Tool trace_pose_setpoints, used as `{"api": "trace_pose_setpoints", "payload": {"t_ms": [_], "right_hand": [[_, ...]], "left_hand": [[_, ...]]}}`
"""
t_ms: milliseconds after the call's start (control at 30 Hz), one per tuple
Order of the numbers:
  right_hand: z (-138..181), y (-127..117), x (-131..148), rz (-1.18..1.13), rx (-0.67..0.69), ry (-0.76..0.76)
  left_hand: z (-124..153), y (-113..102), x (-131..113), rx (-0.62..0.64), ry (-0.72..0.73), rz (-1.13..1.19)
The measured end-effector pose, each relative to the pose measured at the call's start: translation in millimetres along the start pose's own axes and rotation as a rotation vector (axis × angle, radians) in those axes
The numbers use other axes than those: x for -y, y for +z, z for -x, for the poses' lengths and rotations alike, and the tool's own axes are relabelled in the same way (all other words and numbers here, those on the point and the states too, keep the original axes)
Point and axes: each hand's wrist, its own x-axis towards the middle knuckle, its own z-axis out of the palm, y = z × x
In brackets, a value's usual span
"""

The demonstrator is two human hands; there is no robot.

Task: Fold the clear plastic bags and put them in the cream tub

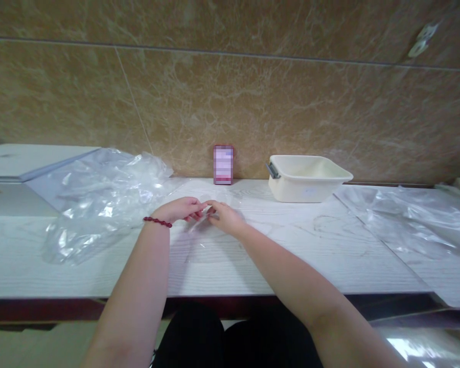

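Note:
My left hand [187, 208], with a dark red beaded bracelet on its wrist, is closed in a pinch over the table's middle. Its fingertips meet those of my right hand [225, 217], which is pinched too. Between them is a thin clear plastic bag [200, 224], held by both hands, its see-through sheet spreading over the white wood-grain table [222, 278]. The bag's outline is hard to make out against the table, and the fingers partly hide its edge.
At left, crumpled clear plastic [111, 189] lies against a white box [34, 161]. A phone [223, 164] leans on the marbled wall behind my hands. To its right stands a cream plastic bin [310, 186] with a grey handle. More clear plastic [414, 220] covers the right end.

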Motion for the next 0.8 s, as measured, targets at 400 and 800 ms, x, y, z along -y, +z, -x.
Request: {"api": "trace_pose_setpoints", "payload": {"t_ms": [400, 800], "right_hand": [[5, -6, -15, 0.205, 0.104, -0.023], [11, -13, -17, 0.207, 0.157, 0.002]], "left_hand": [[-3, -12, 24, -0.024, -0.066, -0.363], [-3, -15, 12, 0.021, -0.014, -0.467]]}}
